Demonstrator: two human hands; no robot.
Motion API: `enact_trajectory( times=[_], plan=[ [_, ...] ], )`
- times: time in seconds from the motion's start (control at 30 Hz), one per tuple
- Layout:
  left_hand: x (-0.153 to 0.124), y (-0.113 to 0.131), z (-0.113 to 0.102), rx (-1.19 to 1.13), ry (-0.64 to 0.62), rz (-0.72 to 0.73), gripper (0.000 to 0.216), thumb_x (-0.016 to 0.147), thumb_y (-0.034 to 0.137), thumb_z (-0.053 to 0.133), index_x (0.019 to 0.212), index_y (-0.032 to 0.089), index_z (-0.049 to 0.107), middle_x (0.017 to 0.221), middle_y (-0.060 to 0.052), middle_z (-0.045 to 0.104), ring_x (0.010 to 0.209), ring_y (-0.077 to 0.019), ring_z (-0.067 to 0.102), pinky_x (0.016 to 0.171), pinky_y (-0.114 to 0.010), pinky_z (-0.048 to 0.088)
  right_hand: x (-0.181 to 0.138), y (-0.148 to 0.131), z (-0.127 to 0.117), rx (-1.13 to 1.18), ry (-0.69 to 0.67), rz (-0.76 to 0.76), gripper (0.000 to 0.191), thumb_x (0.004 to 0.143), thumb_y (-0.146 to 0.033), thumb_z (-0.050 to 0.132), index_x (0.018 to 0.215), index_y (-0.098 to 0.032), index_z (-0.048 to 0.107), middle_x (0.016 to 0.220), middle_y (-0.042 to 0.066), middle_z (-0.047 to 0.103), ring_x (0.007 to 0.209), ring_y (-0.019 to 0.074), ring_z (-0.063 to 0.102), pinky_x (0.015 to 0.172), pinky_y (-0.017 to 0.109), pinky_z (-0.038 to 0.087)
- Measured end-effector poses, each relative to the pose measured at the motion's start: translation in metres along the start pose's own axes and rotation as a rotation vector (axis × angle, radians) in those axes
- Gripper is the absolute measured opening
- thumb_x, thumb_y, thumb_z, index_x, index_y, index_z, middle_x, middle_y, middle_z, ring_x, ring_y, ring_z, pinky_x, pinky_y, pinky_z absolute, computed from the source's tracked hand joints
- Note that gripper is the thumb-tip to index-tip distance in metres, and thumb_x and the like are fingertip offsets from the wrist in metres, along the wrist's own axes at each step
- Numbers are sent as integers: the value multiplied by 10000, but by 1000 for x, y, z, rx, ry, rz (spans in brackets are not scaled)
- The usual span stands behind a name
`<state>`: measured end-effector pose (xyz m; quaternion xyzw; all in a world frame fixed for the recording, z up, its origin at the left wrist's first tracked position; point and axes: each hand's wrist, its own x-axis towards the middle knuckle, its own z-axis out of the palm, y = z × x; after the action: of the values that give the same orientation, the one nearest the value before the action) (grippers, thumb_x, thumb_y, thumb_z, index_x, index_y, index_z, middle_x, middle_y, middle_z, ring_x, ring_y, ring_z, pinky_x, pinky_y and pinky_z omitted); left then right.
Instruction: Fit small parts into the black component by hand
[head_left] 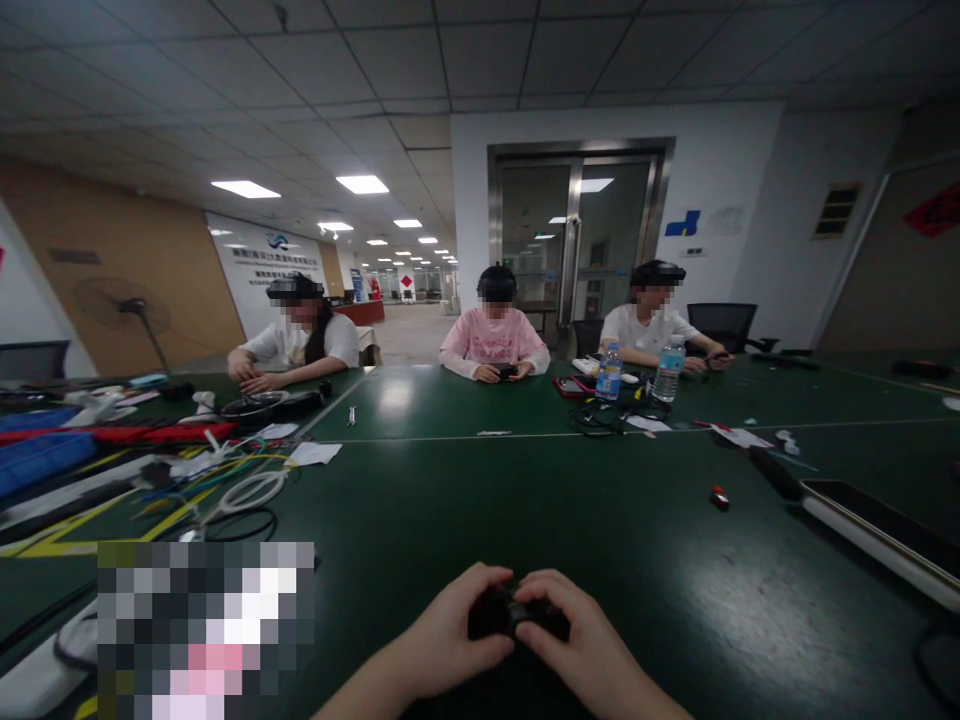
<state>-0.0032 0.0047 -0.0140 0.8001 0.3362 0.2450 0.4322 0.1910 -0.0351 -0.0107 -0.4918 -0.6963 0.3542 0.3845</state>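
Note:
My left hand [450, 630] and my right hand [577, 640] meet at the bottom centre of the head view, just above the dark green table [525, 500]. Both have their fingers curled round a small black object [506, 612] held between them. Most of that object is hidden by my fingers, so I cannot make out what it is.
Three people sit across the table, each handling something small. Two water bottles [609, 372] stand near the person on the right. Cables and wires [225, 480] lie at the left. A long white and black bar [862, 520] lies at the right, beside a small red piece [720, 497].

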Motion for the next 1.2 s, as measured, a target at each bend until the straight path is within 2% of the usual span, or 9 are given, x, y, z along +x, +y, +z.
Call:
enact_trajectory(
  times=[0.13, 0.4, 0.6, 1.0, 1.2],
  plan=[
    [2, 6, -1, 47, 3, 33, 382, 719, 139, 646, 1088, 210, 578, 1023, -30, 550, 919, -185, 551, 809, -283, 455, 0, 1, 0, 10, -13, -13, 175, 742, -143, 609, 887, -236, 640, 1002, 21, 624, 922, 191, 604, 806, 290, 473],
    [0, 7, -1, 20, -2, 16, 394, 744, 139, 610, 1128, 195, 550, 1059, -43, 617, 957, -198, 575, 859, -299, 453, -1, -1, 1, 28, -26, -3, 179, 741, -138, 615, 890, -233, 646, 1005, 20, 625, 930, 194, 605, 820, 296, 470],
    [0, 2, -1, -16, -12, -5, 467, 706, 135, 654, 1150, 202, 523, 1103, -42, 601, 994, -207, 567, 883, -310, 451, -1, -2, 0, 20, -39, -4, 195, 744, -123, 612, 890, -246, 649, 1033, 14, 610, 975, 197, 593, 854, 305, 459],
    [0, 6, -2, -43, -29, -23, 418, 736, 166, 647, 1136, 202, 531, 1075, -35, 609, 967, -198, 573, 861, -309, 457, -1, 2, 0, -2, -25, -4, 200, 729, -121, 616, 884, -243, 644, 1036, 21, 623, 945, 190, 602, 811, 286, 475],
    [1, 6, -1, -3, -13, -28, 412, 722, 139, 612, 1122, 197, 535, 1061, -37, 618, 946, -199, 577, 867, -316, 454, 0, 6, 1, -18, 17, -13, 216, 724, -126, 623, 898, -249, 655, 1097, 33, 614, 1051, 215, 571, 924, 344, 439]
  ],
)
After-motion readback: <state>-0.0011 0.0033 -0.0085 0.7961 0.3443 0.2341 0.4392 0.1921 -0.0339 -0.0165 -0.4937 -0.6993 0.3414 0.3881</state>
